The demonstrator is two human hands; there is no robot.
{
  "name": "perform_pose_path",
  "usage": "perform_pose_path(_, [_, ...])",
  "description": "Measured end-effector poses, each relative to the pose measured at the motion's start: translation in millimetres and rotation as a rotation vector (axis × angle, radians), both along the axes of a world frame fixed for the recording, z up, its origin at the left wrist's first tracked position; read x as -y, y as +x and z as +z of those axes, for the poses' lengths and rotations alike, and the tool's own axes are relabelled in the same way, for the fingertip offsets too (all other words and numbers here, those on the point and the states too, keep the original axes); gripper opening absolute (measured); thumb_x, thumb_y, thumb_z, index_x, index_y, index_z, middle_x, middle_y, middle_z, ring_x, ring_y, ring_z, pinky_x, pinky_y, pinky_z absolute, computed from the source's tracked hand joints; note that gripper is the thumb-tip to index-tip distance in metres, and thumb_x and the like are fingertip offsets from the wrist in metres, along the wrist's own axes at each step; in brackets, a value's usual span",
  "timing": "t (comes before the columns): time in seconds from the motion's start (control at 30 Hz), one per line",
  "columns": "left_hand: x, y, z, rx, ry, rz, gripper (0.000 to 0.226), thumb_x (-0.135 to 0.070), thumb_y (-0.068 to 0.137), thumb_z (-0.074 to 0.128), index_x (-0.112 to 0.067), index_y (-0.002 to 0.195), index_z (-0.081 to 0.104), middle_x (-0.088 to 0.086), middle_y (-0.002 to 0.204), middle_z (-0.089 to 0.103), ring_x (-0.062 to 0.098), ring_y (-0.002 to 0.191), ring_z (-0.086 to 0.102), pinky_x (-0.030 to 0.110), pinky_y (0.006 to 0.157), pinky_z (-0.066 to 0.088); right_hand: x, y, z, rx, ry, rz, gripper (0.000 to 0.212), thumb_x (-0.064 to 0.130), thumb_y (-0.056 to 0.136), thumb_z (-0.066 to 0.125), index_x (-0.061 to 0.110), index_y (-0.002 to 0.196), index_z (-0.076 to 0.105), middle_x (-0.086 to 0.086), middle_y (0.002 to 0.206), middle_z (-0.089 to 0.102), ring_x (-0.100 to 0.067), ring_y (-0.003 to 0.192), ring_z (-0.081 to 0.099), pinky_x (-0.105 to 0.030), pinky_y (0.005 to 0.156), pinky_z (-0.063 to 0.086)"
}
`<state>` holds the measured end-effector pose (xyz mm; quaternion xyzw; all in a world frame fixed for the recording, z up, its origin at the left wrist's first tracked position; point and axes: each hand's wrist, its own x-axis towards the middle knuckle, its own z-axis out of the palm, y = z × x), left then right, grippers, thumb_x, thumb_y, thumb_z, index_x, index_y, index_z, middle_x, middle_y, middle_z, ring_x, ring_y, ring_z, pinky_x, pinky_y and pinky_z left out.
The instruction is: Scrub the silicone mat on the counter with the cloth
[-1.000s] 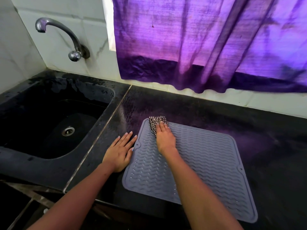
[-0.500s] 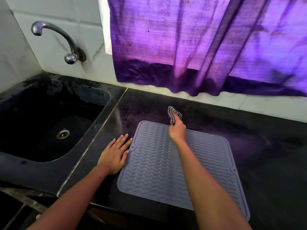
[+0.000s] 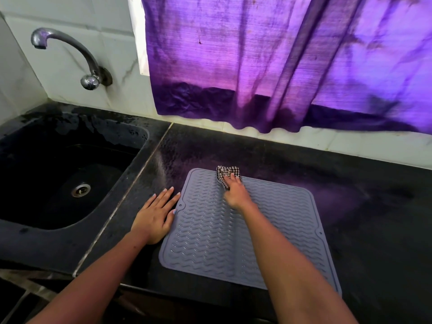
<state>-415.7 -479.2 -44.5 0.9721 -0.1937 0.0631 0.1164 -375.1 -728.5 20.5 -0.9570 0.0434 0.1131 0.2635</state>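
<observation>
While right hand [image 3: 235, 192] presses cloth [image 3: 226, 174] on mat [image 3: 275, 230], sink [image 3: 70, 174] beside

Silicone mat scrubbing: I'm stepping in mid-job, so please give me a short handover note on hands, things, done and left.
Left hand: flat on the counter, fingers touching the mat's left edge.
Right hand: presses the checkered cloth onto the grey silicone mat at its far edge.
Done: cannot tell how much is scrubbed.
Left: likely the mat's middle and near part.
</observation>
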Motion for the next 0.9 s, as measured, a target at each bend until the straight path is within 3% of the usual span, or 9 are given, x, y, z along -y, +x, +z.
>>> perform_pose_path(0.03, [0,0,0,-0.002,0.002,-0.004,0.066,-0.05,0.087,0.002,-0.025,0.147,0.017,-0.005,0.155,0.012,0.005,0.14,0.001,0.025,0.114,-0.005,2,5,7,-0.026,0.162,-0.104,0.052,0.009,0.096,0.04,0.014,0.147,0.029,-0.011,0.151,0.031,-0.024,0.131,0.038,-0.031,0.104,0.035])
perform_pose_path(0.1, [0,0,0,-0.005,0.002,-0.007,0.066,-0.05,0.087,0.003,-0.025,0.147,0.018,-0.005,0.155,0.012,0.006,0.141,0.003,0.025,0.114,-0.005,6,11,28,-0.002,0.494,-0.385,0.041,0.013,0.097,0.04,0.012,0.138,0.046,-0.009,0.12,0.058,-0.021,0.1,0.052,-0.025,0.077,0.042])
perform_pose_path(0.17, [0,0,0,-0.001,-0.007,-0.004,0.065,-0.05,0.088,0.005,-0.025,0.146,0.021,-0.005,0.155,0.015,0.006,0.141,0.005,0.025,0.114,-0.003,13,13,40,0.104,0.573,-0.587,0.039,0.012,0.096,0.041,0.013,0.134,0.05,-0.011,0.116,0.061,-0.027,0.106,0.056,-0.029,0.081,0.042])
perform_pose_path(0.33, [-1,1,-2,0.005,-0.018,-0.01,0.064,-0.049,0.088,0.007,-0.024,0.146,0.023,-0.005,0.154,0.016,0.008,0.141,0.007,0.025,0.114,-0.002,24,-15,29,0.342,0.061,-0.481,0.061,0.008,0.092,0.049,0.015,0.148,0.025,-0.007,0.151,0.034,-0.026,0.137,0.034,-0.035,0.113,0.027])
perform_pose_path(0.43, [-1,1,-2,0.009,-0.018,-0.012,0.063,-0.048,0.089,0.009,-0.023,0.145,0.024,-0.004,0.153,0.018,0.009,0.141,0.011,0.025,0.113,-0.001,32,-28,0,0.244,-0.257,-0.201,0.069,0.011,0.092,0.051,0.012,0.15,0.012,-0.006,0.158,0.011,-0.021,0.146,0.011,-0.033,0.12,0.008])
perform_pose_path(0.7, [-1,2,-2,0.004,-0.003,-0.009,0.065,-0.048,0.088,0.007,-0.022,0.145,0.024,-0.003,0.154,0.018,0.01,0.141,0.012,0.026,0.113,0.0,33,-39,-16,0.132,-0.333,-0.038,0.071,0.009,0.093,0.045,0.012,0.15,0.004,-0.008,0.159,-0.002,-0.02,0.147,0.001,-0.033,0.121,0.001])
perform_pose_path(0.8, [-1,2,-2,0.004,0.004,-0.008,0.065,-0.048,0.088,0.007,-0.022,0.145,0.024,-0.002,0.154,0.019,0.01,0.141,0.012,0.026,0.113,0.0,38,-34,-11,0.112,-0.066,-0.096,0.063,0.004,0.093,0.043,0.015,0.15,0.018,-0.008,0.158,0.012,-0.02,0.143,0.019,-0.032,0.118,0.015])
perform_pose_path(0.87, [-1,2,-2,0.001,0.009,-0.009,0.067,-0.049,0.087,0.005,-0.022,0.146,0.023,-0.002,0.154,0.018,0.008,0.141,0.01,0.025,0.113,-0.001,41,-30,0,0.118,0.305,-0.319,0.05,0.007,0.096,0.04,0.017,0.144,0.034,-0.009,0.149,0.037,-0.018,0.116,0.046,-0.028,0.095,0.037])
perform_pose_path(0.9, [-1,2,-1,-0.001,0.01,-0.009,0.067,-0.05,0.087,0.004,-0.022,0.146,0.023,-0.003,0.154,0.017,0.007,0.141,0.009,0.025,0.113,-0.001,43,-28,10,0.142,0.513,-0.482,0.043,0.01,0.098,0.039,0.015,0.141,0.04,-0.01,0.14,0.048,-0.019,0.103,0.051,-0.026,0.083,0.039])
